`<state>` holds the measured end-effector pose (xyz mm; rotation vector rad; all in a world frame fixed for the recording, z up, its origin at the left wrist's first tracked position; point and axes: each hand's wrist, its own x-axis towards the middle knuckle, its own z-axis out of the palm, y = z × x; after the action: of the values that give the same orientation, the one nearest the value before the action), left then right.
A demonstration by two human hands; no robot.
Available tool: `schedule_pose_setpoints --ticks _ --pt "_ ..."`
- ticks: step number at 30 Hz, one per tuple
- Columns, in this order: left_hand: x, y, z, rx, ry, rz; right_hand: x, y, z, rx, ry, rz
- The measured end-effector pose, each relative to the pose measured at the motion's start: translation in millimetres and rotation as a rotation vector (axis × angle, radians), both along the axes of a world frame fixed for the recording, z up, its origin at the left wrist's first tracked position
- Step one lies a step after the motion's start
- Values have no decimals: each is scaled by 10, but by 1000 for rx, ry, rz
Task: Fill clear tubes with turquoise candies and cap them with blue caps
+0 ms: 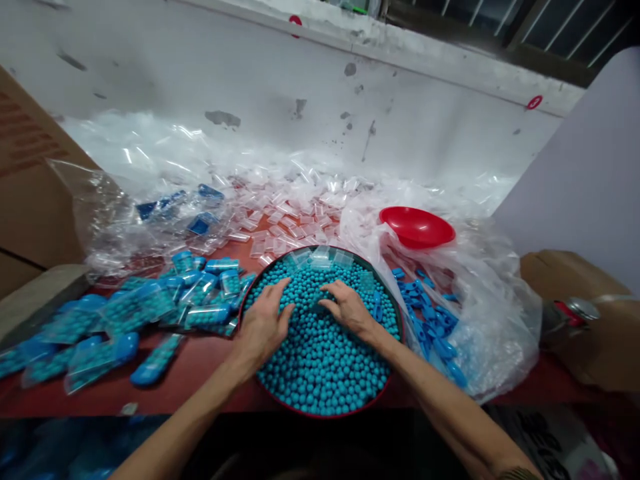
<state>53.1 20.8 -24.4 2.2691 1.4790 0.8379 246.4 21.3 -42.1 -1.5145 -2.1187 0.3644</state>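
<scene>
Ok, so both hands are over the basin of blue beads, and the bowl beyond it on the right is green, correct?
Not quite: the head view shows that the bowl is red. It does lie beyond the basin on the right, with the left hand and right hand over the beads.

The left hand [264,323] and the right hand [350,308] are bare, and the forearms [445,400] also. Low on the right arm, one small dark, yellowish-patterned edge [518,474] is visible, too cut off to identify.
</scene>
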Motion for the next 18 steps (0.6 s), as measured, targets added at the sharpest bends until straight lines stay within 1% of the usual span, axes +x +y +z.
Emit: schedule_pose_setpoints --ticks 2,4,6,8,10,11,13,15,18 --pt "279 54 -48 -147 -85 -145 30 -26 -51 -45 231 -68" --pt "461 112 -101 -275 -198 -247 39 -58 -99 -146 421 -141" --pt "552 145 -143 -443 -351 -289 45 -108 -125 -248 532 -170" --pt "575 145 -168 -672 -500 -282 74 -178 -108 -258 514 -132" --pt "559 119 -176 -889 -597 -277 151 -255 -44 -206 362 -41" --pt "545 102 -175 -960 -624 -273 213 -292 1 -179 253 2" --pt "517 74 -167 -1028 -645 -250 380 -356 95 -147 7 45" --pt "498 59 -152 -1058 -640 -233 580 -397 162 -115 -250 16" --pt "483 54 -119 -1097 -645 -256 840 -410 168 -119 -590 -21"
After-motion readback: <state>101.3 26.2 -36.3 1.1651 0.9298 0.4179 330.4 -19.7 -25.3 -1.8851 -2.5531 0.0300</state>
